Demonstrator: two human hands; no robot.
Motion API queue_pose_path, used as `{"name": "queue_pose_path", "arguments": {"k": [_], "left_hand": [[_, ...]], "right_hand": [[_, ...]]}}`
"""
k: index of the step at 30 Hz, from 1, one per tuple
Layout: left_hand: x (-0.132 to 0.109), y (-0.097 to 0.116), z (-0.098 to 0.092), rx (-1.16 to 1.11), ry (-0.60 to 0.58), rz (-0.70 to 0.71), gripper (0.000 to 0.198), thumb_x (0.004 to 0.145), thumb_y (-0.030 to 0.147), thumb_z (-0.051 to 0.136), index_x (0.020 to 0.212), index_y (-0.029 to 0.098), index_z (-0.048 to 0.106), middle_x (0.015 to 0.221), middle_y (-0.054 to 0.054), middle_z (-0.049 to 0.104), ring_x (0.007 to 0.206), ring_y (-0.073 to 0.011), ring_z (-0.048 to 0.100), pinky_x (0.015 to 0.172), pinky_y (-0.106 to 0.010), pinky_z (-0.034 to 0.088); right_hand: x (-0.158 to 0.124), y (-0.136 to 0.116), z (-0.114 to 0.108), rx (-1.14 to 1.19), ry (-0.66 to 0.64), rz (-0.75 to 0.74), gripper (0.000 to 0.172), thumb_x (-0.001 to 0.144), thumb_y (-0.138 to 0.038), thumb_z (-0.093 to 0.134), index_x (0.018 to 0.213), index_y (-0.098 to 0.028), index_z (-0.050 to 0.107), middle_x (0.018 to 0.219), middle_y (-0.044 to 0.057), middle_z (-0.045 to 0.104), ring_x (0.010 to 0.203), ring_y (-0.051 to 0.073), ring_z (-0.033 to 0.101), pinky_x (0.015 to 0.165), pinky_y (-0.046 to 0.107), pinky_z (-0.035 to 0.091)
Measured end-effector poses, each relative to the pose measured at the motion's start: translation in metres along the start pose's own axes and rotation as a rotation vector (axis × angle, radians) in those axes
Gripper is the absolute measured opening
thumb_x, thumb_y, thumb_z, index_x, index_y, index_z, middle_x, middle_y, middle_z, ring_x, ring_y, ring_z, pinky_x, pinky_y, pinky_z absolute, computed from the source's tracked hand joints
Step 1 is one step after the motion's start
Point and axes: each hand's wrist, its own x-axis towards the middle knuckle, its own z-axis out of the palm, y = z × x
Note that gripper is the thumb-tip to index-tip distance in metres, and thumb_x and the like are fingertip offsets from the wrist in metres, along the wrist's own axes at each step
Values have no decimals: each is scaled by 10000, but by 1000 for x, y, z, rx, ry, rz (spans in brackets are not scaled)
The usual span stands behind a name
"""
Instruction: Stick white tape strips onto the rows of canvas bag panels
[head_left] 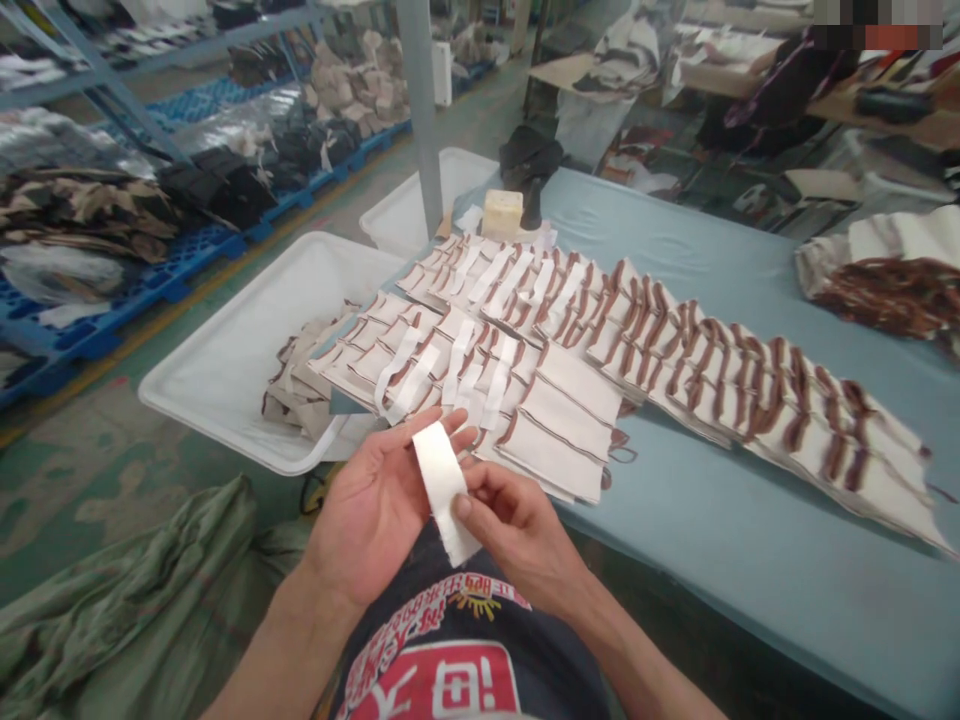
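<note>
A white fabric strip (444, 488) is held in front of my chest. My left hand (373, 510) lies palm up under it, fingers partly spread, supporting the strip's upper end. My right hand (517, 528) pinches the strip near its middle with thumb and fingers. Just beyond my hands, rows of cream fabric pieces with brown trim (570, 340) lie overlapped on the blue table (750, 540); several of the nearer pieces carry white strips (457, 365) laid across them.
A white tray (225, 370) with more cream pieces stands left of the table, a second white tray (405, 210) behind it. A green sack (127, 600) lies at lower left. Blue pallets (150, 290) with stacked fabric line the left. Another pile (885, 270) sits at the table's right.
</note>
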Motion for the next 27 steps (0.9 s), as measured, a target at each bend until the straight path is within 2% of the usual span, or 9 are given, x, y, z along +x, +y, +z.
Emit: {"name": "queue_pose_path", "arguments": {"k": [6, 8, 10, 13, 15, 18, 21, 24, 27], "left_hand": [[11, -42, -45, 349, -102, 243, 827, 892, 583, 696, 1596, 288, 379, 964, -50, 825, 803, -255, 770, 719, -333, 608], [10, -55, -64, 463, -25, 397, 760, 886, 641, 683, 1519, 268, 486, 856, -31, 809, 756, -246, 751, 710, -324, 591], [5, -68, -74, 517, 66, 490, 569, 892, 689, 642, 1193, 210, 706, 704, -25, 757, 676, -229, 709, 684, -316, 569], [-5, -86, -68, 433, -13, 350, 649, 870, 783, 575, 850, 159, 756, 721, -81, 757, 715, -249, 697, 679, -331, 550], [-10, -94, -56, 299, -121, 223, 653, 850, 770, 621, 921, 142, 787, 841, -106, 793, 785, -270, 708, 684, -336, 544], [-12, -99, -45, 252, -118, 242, 482, 865, 601, 738, 1042, 156, 799, 879, -74, 804, 721, -219, 683, 612, -290, 492], [-10, -95, -42, 283, -57, 251, 410, 837, 533, 791, 996, 156, 821, 809, -55, 796, 633, -185, 647, 563, -275, 465], [-8, -84, -37, 186, 22, 201, 431, 685, 545, 891, 839, 147, 832, 736, -62, 784, 667, -215, 680, 608, -289, 509], [-8, -75, -28, 166, 54, 168, 406, 601, 505, 941, 753, 149, 820, 677, -55, 762, 655, -209, 671, 614, -283, 520]], "right_hand": [[-15, -11, -16, 60, -19, 32, 469, 831, -626, 782, 896, -179, 656, 684, -19, 606, 557, 83, 467, 530, 203, 400], [-17, -13, -21, 54, -2, 49, 485, 813, -641, 791, 899, -182, 659, 648, -24, 599, 538, 87, 474, 515, 203, 409], [-17, -11, -23, 39, 18, 62, 507, 797, -664, 792, 901, -184, 667, 607, -37, 571, 515, 91, 469, 490, 202, 405], [-17, -5, -24, 4, 12, 88, 530, 789, -690, 780, 892, -182, 671, 595, -46, 544, 492, 83, 443, 466, 198, 381], [-17, 0, -23, -40, -1, 115, 528, 803, -691, 764, 887, -179, 667, 614, -42, 552, 496, 79, 440, 473, 201, 377], [-20, 5, -23, -136, -26, 104, 476, 873, -649, 708, 905, -176, 674, 662, -24, 596, 520, 90, 479, 496, 218, 393], [-24, 0, -28, -400, -46, -26, 298, 968, -477, 643, 932, -186, 702, 727, 8, 691, 564, 120, 578, 539, 247, 450], [-26, -13, -37, -784, 20, -340, 86, 963, -299, 671, 996, -228, 708, 857, 38, 775, 724, 184, 703, 681, 309, 547], [-21, -28, -45, -1015, 21, -708, 173, 964, -216, 669, 1132, -260, 673, 1011, 65, 783, 906, 220, 720, 793, 361, 580]]}}
